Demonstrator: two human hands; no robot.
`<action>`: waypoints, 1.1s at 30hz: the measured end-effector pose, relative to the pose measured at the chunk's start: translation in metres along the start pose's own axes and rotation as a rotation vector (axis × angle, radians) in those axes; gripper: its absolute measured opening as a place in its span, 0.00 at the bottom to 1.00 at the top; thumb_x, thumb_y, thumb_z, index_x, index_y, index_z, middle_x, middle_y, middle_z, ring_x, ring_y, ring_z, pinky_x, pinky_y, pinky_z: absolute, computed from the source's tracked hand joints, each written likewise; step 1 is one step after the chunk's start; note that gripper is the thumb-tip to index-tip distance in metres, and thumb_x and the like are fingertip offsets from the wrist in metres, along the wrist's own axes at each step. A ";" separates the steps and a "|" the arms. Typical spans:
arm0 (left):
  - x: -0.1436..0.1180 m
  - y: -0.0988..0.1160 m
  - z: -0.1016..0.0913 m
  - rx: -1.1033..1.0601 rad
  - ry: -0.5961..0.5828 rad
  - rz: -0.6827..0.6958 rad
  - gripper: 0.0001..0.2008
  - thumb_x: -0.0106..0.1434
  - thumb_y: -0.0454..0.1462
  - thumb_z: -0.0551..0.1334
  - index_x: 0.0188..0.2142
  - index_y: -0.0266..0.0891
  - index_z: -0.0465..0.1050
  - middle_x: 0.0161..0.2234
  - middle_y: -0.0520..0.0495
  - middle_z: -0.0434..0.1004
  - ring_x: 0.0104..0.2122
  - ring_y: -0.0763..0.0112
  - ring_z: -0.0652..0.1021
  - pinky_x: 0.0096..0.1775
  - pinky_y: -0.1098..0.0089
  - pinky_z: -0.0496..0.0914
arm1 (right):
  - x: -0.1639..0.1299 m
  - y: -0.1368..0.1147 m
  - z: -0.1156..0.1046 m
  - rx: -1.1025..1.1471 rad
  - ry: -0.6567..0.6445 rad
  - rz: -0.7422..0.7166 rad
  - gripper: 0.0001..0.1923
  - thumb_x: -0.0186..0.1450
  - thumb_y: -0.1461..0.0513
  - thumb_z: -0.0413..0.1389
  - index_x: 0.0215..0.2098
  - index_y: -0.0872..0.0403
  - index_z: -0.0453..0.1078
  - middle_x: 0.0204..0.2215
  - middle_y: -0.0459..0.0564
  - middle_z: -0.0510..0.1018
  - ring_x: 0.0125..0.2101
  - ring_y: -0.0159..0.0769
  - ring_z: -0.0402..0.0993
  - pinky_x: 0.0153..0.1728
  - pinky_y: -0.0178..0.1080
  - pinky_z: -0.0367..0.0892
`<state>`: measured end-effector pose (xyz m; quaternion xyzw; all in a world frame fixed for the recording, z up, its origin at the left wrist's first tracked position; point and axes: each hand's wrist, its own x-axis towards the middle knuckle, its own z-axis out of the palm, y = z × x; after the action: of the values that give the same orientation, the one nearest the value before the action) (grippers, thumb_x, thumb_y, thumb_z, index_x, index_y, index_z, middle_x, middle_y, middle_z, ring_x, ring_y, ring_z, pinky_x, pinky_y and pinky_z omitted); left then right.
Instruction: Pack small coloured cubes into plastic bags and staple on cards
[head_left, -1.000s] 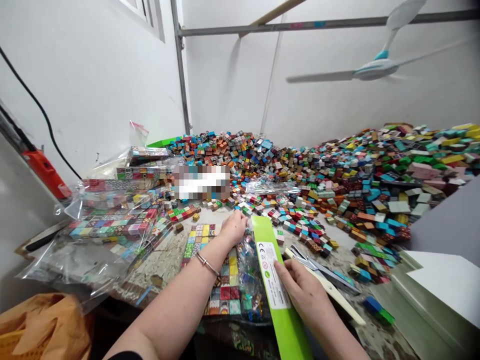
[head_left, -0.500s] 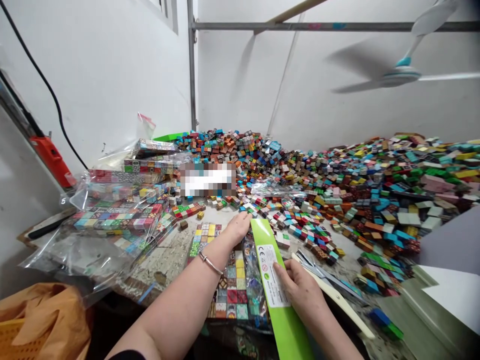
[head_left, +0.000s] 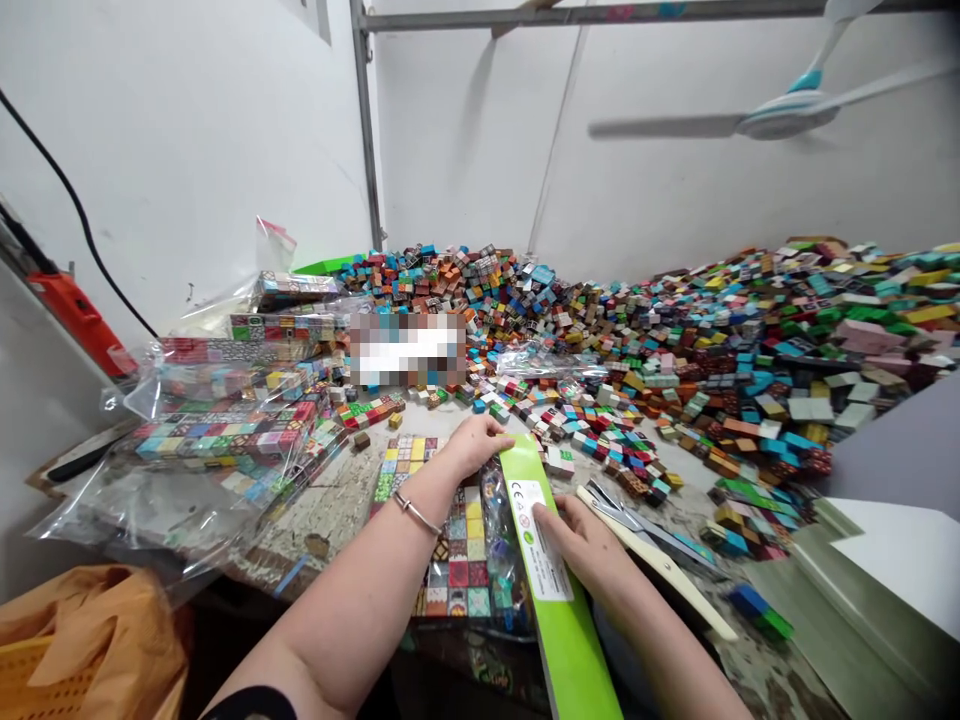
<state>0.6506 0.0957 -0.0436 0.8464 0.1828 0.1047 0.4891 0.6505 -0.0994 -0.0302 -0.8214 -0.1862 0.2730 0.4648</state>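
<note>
A clear bag of colourful cube blocks (head_left: 457, 545) lies flat on the table in front of me. A long green card strip (head_left: 551, 590) with a white label runs along the bag's right edge. My left hand (head_left: 471, 443) rests on the far end of the bag, its fingers pinching the top of the green strip. A thin bracelet circles that wrist. My right hand (head_left: 581, 545) lies lower down, its fingers pressing on the strip's white label.
A huge heap of loose coloured blocks (head_left: 712, 340) covers the back and right of the table. Filled clear bags (head_left: 225, 420) are stacked at the left. A stapler and a cream strip (head_left: 652, 550) lie right of my hand. Orange cloth (head_left: 90, 640) sits at lower left.
My left hand has shifted slightly right onto the top of the green strip. My right hand has moved a little up along the label. The view has tilted slightly.
</note>
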 end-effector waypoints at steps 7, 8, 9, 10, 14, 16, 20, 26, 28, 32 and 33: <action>-0.003 0.009 0.000 0.061 0.028 0.019 0.11 0.51 0.41 0.59 0.28 0.34 0.72 0.26 0.49 0.72 0.28 0.71 0.69 0.30 0.73 0.65 | 0.043 -0.016 0.006 0.070 0.024 -0.041 0.21 0.56 0.50 0.52 0.42 0.54 0.68 0.31 0.51 0.77 0.28 0.38 0.72 0.25 0.35 0.64; -0.003 0.009 -0.001 0.070 0.031 0.023 0.11 0.52 0.41 0.58 0.28 0.34 0.71 0.26 0.50 0.72 0.27 0.71 0.69 0.30 0.73 0.64 | 0.047 -0.015 0.007 0.084 0.020 -0.050 0.21 0.56 0.50 0.51 0.42 0.54 0.68 0.30 0.51 0.77 0.27 0.38 0.72 0.25 0.35 0.64; -0.003 0.009 -0.001 0.079 0.032 0.027 0.12 0.53 0.42 0.58 0.28 0.34 0.71 0.26 0.50 0.72 0.27 0.72 0.69 0.29 0.73 0.64 | 0.049 -0.014 0.008 0.097 0.015 -0.058 0.21 0.56 0.50 0.51 0.42 0.54 0.68 0.28 0.50 0.77 0.26 0.38 0.72 0.24 0.35 0.64; -0.002 0.008 -0.001 0.086 0.032 0.030 0.12 0.53 0.42 0.57 0.28 0.34 0.71 0.25 0.50 0.71 0.26 0.72 0.68 0.29 0.73 0.64 | 0.051 -0.012 0.009 0.108 0.011 -0.066 0.21 0.57 0.51 0.51 0.42 0.55 0.69 0.27 0.50 0.77 0.25 0.37 0.72 0.24 0.35 0.64; 0.001 0.006 -0.001 0.106 0.013 0.045 0.14 0.56 0.42 0.53 0.27 0.34 0.70 0.25 0.51 0.70 0.25 0.73 0.68 0.28 0.74 0.63 | 0.057 -0.003 0.009 0.148 0.002 -0.090 0.19 0.56 0.52 0.52 0.41 0.55 0.69 0.26 0.49 0.77 0.23 0.36 0.72 0.23 0.35 0.64; 0.002 0.006 -0.001 0.113 -0.003 0.046 0.14 0.56 0.42 0.52 0.27 0.34 0.70 0.25 0.51 0.70 0.25 0.73 0.68 0.28 0.74 0.63 | 0.061 0.001 0.009 0.168 -0.006 -0.099 0.18 0.56 0.52 0.52 0.40 0.54 0.69 0.26 0.48 0.77 0.23 0.36 0.71 0.22 0.34 0.64; 0.002 0.006 0.000 0.137 -0.021 0.035 0.13 0.56 0.41 0.53 0.28 0.34 0.71 0.26 0.50 0.72 0.26 0.72 0.69 0.29 0.73 0.64 | 0.069 0.006 0.011 0.207 -0.010 -0.097 0.16 0.55 0.54 0.54 0.38 0.55 0.68 0.25 0.48 0.77 0.22 0.34 0.71 0.22 0.33 0.63; 0.002 0.005 0.007 0.192 0.005 0.040 0.11 0.55 0.41 0.55 0.28 0.35 0.72 0.27 0.49 0.73 0.28 0.71 0.71 0.31 0.73 0.65 | 0.071 0.009 0.013 0.303 -0.003 -0.086 0.17 0.54 0.56 0.54 0.40 0.56 0.66 0.28 0.48 0.78 0.24 0.34 0.72 0.22 0.33 0.65; 0.001 0.012 0.003 0.209 0.055 0.048 0.11 0.56 0.41 0.55 0.30 0.36 0.72 0.29 0.48 0.74 0.30 0.70 0.71 0.34 0.72 0.65 | 0.068 0.008 0.013 0.345 -0.011 -0.087 0.17 0.55 0.57 0.54 0.41 0.56 0.65 0.30 0.49 0.78 0.24 0.35 0.72 0.23 0.33 0.65; -0.030 0.039 -0.016 0.238 0.272 0.089 0.14 0.58 0.45 0.53 0.36 0.37 0.69 0.37 0.44 0.71 0.39 0.65 0.69 0.41 0.68 0.62 | 0.059 0.009 0.011 0.424 -0.039 -0.096 0.18 0.54 0.58 0.55 0.43 0.56 0.65 0.31 0.50 0.78 0.25 0.36 0.73 0.24 0.35 0.67; -0.048 0.044 -0.020 0.240 0.329 0.096 0.15 0.60 0.46 0.51 0.36 0.38 0.68 0.37 0.44 0.71 0.39 0.65 0.69 0.41 0.68 0.62 | 0.055 0.009 0.011 0.444 -0.042 -0.096 0.18 0.55 0.58 0.55 0.43 0.55 0.65 0.31 0.50 0.78 0.25 0.36 0.73 0.24 0.36 0.67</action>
<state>0.6088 0.0714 0.0048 0.8778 0.2310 0.2421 0.3427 0.6873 -0.0663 -0.0575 -0.6834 -0.1700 0.3019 0.6425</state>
